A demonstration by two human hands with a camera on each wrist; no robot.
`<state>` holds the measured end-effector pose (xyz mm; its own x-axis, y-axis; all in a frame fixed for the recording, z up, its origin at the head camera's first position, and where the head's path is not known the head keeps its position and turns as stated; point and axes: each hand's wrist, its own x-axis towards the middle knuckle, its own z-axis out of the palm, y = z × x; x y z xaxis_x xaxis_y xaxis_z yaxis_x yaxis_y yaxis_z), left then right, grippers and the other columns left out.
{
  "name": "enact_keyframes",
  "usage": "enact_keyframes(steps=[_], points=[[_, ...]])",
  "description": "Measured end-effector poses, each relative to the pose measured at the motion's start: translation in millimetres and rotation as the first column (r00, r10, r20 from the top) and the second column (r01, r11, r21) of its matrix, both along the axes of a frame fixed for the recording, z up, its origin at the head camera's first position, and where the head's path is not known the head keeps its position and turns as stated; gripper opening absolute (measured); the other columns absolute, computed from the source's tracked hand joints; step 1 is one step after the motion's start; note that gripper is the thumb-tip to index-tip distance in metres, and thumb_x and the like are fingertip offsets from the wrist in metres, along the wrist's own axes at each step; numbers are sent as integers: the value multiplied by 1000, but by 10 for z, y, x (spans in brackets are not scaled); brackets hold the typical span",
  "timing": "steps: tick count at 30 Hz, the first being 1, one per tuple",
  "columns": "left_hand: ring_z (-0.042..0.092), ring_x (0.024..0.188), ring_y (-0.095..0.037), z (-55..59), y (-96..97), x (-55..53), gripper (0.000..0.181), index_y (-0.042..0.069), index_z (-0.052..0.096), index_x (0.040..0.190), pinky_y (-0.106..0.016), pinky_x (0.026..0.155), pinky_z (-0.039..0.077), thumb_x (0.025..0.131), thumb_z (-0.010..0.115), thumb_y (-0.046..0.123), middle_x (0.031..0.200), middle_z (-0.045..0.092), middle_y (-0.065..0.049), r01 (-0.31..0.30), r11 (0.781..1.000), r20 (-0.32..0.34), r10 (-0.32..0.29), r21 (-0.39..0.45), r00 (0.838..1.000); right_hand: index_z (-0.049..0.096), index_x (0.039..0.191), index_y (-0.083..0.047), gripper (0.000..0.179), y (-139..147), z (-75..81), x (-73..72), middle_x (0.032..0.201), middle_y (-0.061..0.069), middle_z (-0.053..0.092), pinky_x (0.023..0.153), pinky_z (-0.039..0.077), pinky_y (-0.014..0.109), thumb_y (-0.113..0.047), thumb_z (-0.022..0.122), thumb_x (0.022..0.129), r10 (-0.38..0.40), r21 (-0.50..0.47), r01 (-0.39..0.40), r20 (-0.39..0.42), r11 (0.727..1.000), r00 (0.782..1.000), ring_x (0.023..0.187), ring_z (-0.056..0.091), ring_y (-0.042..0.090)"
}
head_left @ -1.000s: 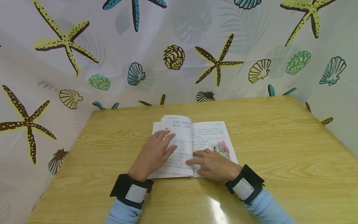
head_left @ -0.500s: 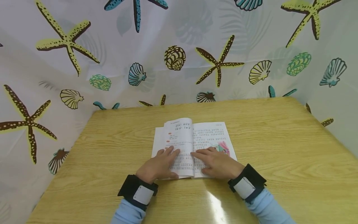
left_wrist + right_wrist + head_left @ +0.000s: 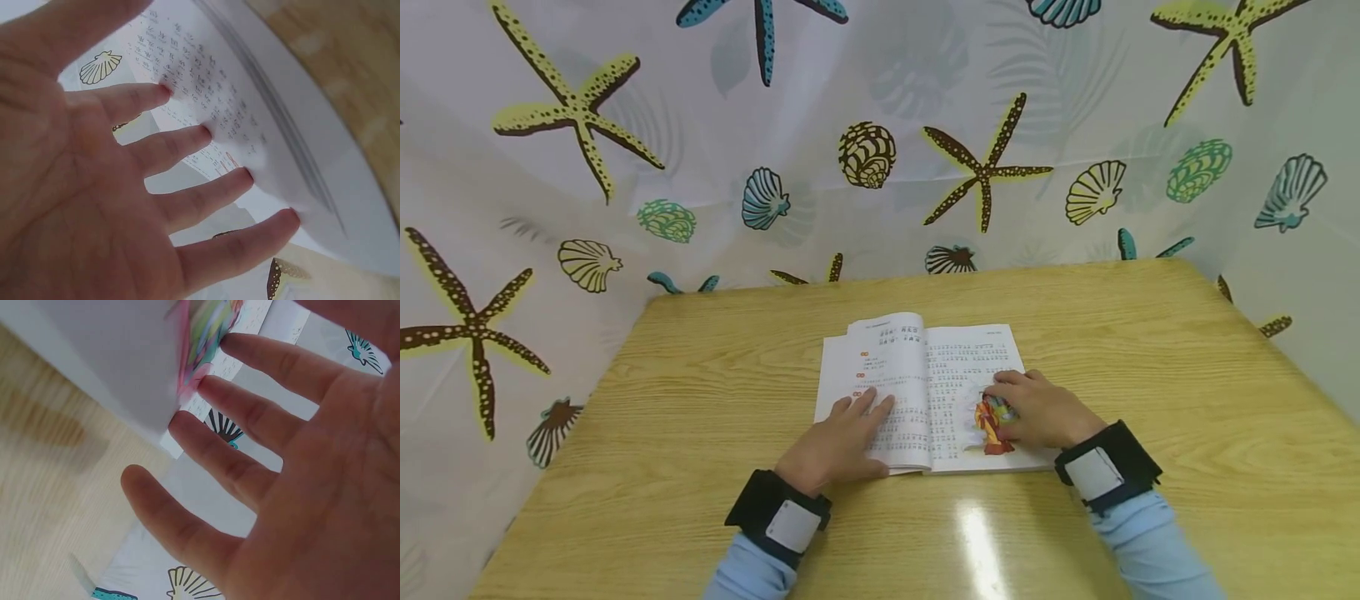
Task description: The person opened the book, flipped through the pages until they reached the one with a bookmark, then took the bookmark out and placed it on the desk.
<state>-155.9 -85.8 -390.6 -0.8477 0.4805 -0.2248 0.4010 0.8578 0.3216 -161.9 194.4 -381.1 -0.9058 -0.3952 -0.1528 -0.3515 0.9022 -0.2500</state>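
An open book (image 3: 958, 354) lies on the table, with printed text on both pages and a coloured picture (image 3: 988, 425) low on the right page. My left hand (image 3: 838, 446) rests with spread fingers on the lower left page (image 3: 891, 342); in the left wrist view its fingertips (image 3: 250, 178) touch the paper. On the outer part of the right page lies my right hand (image 3: 1048, 412), partly over the picture. The right wrist view shows its fingers extended, several fingertips (image 3: 181, 419) at the page and the little finger out beyond the page edge. Neither hand grips anything.
The wooden table (image 3: 715, 375) extends around the book on all sides. Behind it hangs a pale cloth (image 3: 880, 217) printed with starfish and shells. A black strap (image 3: 1108, 467) with a white patch wraps each wrist.
My right hand has moved right from near the spine to the outer right page, uncovering more of the picture. Earlier, my left hand slid down the left page. The book has shifted slightly right.
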Motion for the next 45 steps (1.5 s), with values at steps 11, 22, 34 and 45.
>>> enact_keyframes(steps=[11, 22, 34, 45], points=[[35, 144, -43, 61, -29, 12, 82, 6, 46, 152, -55, 114, 35, 83, 85, 28, 156, 40, -22, 0, 1000, 7, 0, -21, 1000, 50, 138, 14, 72, 83, -2, -61, 150, 32, 40, 101, 44, 64, -28, 79, 88, -181, -4, 182, 99, 983, 979, 130, 41, 52], [39, 142, -43, 90, -44, 20, 80, 5, 48, 150, -53, 114, 35, 83, 86, 25, 153, 43, -24, 5, 1000, 12, -5, -9, 1000, 54, 122, 16, 64, 131, -9, -85, 132, 32, 51, 94, 49, 58, -31, 79, 87, -268, 1, 271, 139, 963, 953, 112, 50, 44], [41, 141, -43, 79, -33, 18, 80, 6, 48, 150, -54, 113, 37, 82, 87, 24, 152, 44, -24, -10, 1000, 22, 11, -17, 1000, 57, 110, 12, 53, 101, 17, -71, 103, 20, 58, 76, 48, 46, -30, 80, 87, -278, 24, 277, 120, 961, 953, 93, 51, 35], [39, 142, -43, 80, -40, 21, 80, 6, 48, 151, -54, 113, 37, 83, 86, 24, 153, 44, -23, -15, 1000, 22, 15, -16, 1000, 63, 104, 12, 34, 65, 4, -61, 90, 22, 67, 68, 55, 47, -9, 80, 85, -257, -99, 242, -191, 965, 947, 76, 60, 32]])
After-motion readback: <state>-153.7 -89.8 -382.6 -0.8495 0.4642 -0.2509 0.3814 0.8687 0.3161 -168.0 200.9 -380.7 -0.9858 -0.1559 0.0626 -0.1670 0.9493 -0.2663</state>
